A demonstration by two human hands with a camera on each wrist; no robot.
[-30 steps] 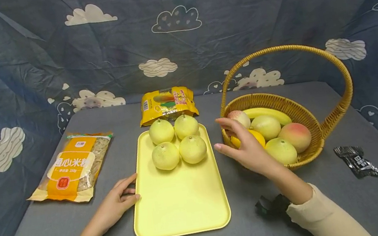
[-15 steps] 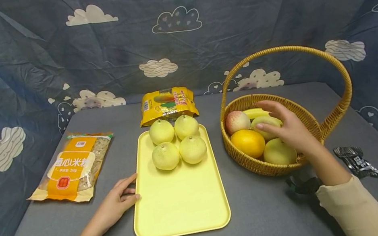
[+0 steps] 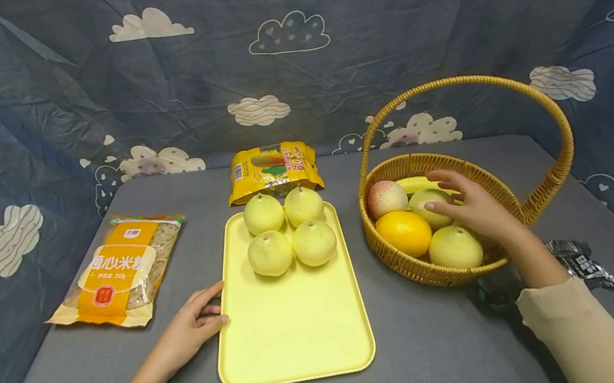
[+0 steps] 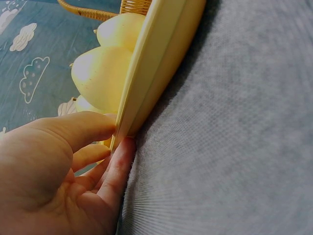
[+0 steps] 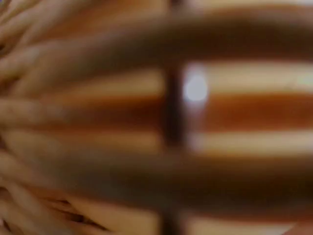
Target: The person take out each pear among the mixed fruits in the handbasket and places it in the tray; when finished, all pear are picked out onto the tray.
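My left hand (image 3: 187, 328) rests at the left edge of a yellow tray (image 3: 293, 339), thumb and fingertips touching its rim; the left wrist view shows the thumb (image 4: 93, 128) right on it. Several round pale-green fruits with short stems (image 3: 270, 253) stand at the tray's far end. Inside a wicker basket (image 3: 402, 266), my right hand (image 3: 479, 209) reaches over the fruit, thumb and index finger apart near an oval pale-green fruit (image 3: 427, 208). Around it lie an orange (image 3: 405, 234), a speckled pinkish peach (image 3: 387, 198), a banana (image 3: 416, 184) and a round green fruit (image 3: 455, 247). The hand hides the reddish peach.
The basket's tall handle (image 3: 457, 81) arches over the fruit. A yellow snack packet (image 3: 274, 170) lies behind the tray, an orange-and-clear noodle bag (image 3: 119, 272) at the left. A small black packet (image 3: 582, 263) lies right of the basket. Blurred wickerwork (image 5: 122, 181) fills the right wrist view.
My right hand has moved right, from the basket's left rim to over the fruit at its right side, uncovering the orange and speckled peach. My left hand stays at the tray.
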